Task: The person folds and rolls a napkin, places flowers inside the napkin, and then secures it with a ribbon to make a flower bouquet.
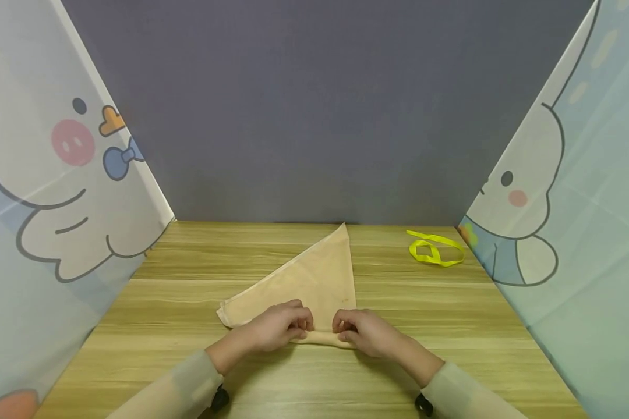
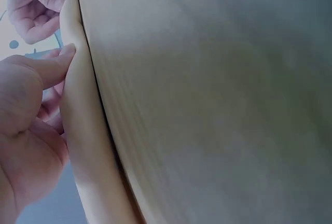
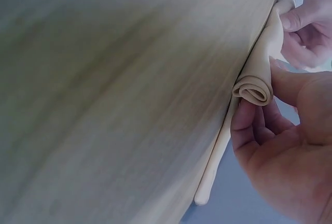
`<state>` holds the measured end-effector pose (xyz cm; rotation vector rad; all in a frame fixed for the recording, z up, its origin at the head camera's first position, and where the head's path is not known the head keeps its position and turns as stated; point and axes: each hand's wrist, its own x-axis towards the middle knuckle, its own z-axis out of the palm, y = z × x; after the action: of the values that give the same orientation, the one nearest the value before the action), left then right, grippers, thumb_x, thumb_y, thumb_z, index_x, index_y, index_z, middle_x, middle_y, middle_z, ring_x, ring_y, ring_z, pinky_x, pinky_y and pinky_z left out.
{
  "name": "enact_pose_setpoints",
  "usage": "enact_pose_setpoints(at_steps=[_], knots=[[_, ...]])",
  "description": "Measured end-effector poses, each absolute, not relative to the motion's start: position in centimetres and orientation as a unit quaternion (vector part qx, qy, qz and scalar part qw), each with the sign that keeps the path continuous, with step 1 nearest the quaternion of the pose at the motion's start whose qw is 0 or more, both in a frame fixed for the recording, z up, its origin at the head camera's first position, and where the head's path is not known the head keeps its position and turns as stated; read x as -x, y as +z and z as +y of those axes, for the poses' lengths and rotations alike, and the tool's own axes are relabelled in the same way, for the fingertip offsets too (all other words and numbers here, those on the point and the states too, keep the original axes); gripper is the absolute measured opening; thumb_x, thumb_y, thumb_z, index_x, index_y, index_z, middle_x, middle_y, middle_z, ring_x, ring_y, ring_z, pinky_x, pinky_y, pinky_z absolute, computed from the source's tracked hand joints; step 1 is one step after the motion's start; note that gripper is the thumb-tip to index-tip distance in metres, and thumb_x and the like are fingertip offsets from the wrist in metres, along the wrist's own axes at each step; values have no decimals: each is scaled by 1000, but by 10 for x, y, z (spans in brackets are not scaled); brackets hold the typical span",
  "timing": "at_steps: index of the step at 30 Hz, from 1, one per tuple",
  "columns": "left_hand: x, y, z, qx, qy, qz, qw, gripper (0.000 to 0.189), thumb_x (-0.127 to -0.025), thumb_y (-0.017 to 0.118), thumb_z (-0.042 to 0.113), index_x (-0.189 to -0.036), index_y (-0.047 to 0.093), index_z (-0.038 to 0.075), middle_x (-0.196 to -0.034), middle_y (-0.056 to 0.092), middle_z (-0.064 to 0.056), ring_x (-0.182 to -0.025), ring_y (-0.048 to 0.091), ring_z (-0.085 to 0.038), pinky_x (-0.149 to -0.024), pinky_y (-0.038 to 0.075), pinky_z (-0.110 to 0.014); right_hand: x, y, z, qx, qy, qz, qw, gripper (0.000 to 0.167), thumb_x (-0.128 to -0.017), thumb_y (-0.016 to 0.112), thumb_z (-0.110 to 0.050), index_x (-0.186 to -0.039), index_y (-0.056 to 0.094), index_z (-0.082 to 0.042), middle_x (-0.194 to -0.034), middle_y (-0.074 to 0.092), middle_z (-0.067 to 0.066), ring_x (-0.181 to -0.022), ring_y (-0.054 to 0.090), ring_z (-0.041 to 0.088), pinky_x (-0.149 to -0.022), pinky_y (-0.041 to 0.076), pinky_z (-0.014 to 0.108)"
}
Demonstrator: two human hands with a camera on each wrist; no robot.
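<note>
A pale peach cloth (image 1: 309, 282) lies folded into a rough triangle, one corner pointing to the back wall. Its near edge is wound into a roll (image 1: 322, 337). Seen from the right wrist, the end of the rolled cloth (image 3: 253, 91) shows spiral layers. My left hand (image 1: 279, 327) pinches the roll left of its middle, thumb on the near side and fingers curled behind. Close to the roll's right end, my right hand (image 1: 368, 333) holds it in the same way. The left wrist view shows the rolled edge (image 2: 88, 130) running past both thumbs.
A bright yellow ribbon (image 1: 440, 250) lies loosely looped at the back right of the wooden table (image 1: 188, 302). A dark grey panel (image 1: 320, 116) stands behind the table. Cartoon-printed sheets flank it, one on the left (image 1: 10, 250) and one on the right (image 1: 597, 244).
</note>
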<state>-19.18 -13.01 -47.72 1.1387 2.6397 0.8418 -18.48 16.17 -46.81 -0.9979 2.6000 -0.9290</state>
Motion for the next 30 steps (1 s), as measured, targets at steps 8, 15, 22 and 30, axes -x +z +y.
enact_pose_setpoints(at_steps=[8, 15, 22, 30], knots=[[191, -475, -131, -429, 256, 865, 46, 7, -104, 76, 11, -102, 81, 16, -100, 72, 7, -92, 63, 3, -83, 57, -18, 186, -468, 162, 336, -311, 884, 92, 8, -103, 78, -14, -98, 81, -20, -94, 76, -11, -87, 61, -4, -78, 54, 23], [189, -475, -134, -419, 231, 878, 19, 10, -104, 76, 13, -104, 82, 20, -102, 78, 12, -94, 65, 2, -85, 46, -25, 183, -467, 160, 351, -267, 896, 47, 7, -100, 81, -13, -98, 85, -19, -93, 66, -10, -83, 55, -2, -74, 52, 21], [193, -476, -135, -398, 277, 873, 50, 11, -101, 78, 4, -101, 83, 14, -99, 71, 6, -92, 61, -1, -83, 56, -20, 182, -467, 153, 363, -253, 896, 36, 13, -99, 80, -6, -97, 76, -17, -89, 69, -9, -81, 59, -2, -72, 54, 21], [192, -474, -133, -451, 225, 864, 10, 10, -101, 79, 6, -106, 86, 11, -97, 76, 4, -91, 65, 1, -84, 57, -16, 182, -467, 155, 374, -253, 892, 11, 10, -97, 81, -5, -98, 83, -15, -92, 74, -6, -85, 65, 0, -74, 57, 22]])
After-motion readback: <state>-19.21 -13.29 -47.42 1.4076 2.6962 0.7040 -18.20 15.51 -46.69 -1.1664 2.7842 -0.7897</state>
